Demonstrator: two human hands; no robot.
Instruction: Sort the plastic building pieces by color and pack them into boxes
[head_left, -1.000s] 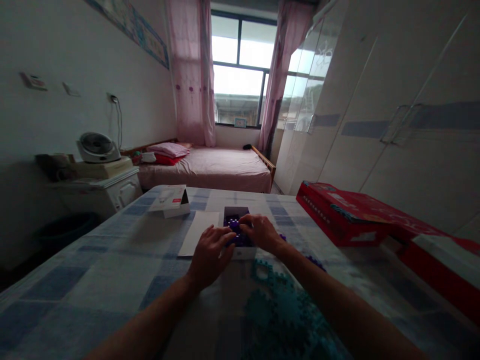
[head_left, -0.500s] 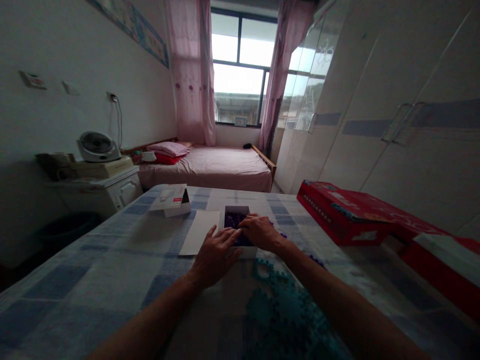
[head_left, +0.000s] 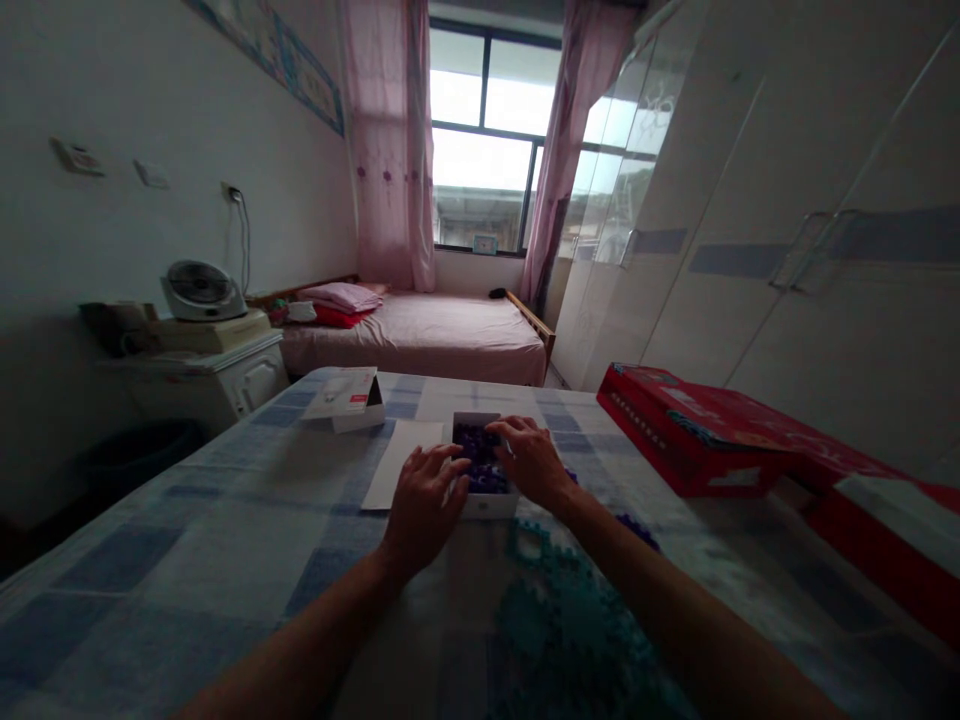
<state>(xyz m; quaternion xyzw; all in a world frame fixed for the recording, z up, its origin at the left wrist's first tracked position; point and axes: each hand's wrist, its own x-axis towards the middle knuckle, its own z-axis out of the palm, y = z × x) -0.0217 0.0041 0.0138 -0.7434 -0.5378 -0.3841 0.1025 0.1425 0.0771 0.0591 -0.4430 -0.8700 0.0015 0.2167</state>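
Note:
A small white box point(head_left: 489, 505) filled with purple plastic pieces point(head_left: 477, 447) stands on the blue-checked tablecloth point(head_left: 225, 520). My left hand point(head_left: 421, 503) lies against the box's left side, fingers stretched out over its rim. My right hand point(head_left: 534, 460) rests flat over the right side of the box, fingertips on the purple pieces. Neither hand visibly grips anything. A heap of teal interlocking pieces point(head_left: 559, 620) lies just in front of the box, between my forearms.
A white sheet point(head_left: 396, 470) lies left of the box, and a small white carton with a red label point(head_left: 349, 398) behind it. A long red box point(head_left: 697, 425) lies at right. Loose purple pieces point(head_left: 637, 527) sit by my right forearm. Beyond are a bed and wardrobes.
Both hands shifted slightly over the box: the right hand slid forward onto the purple pieces and the left hand's fingers moved up to the rim. The view moved a little.

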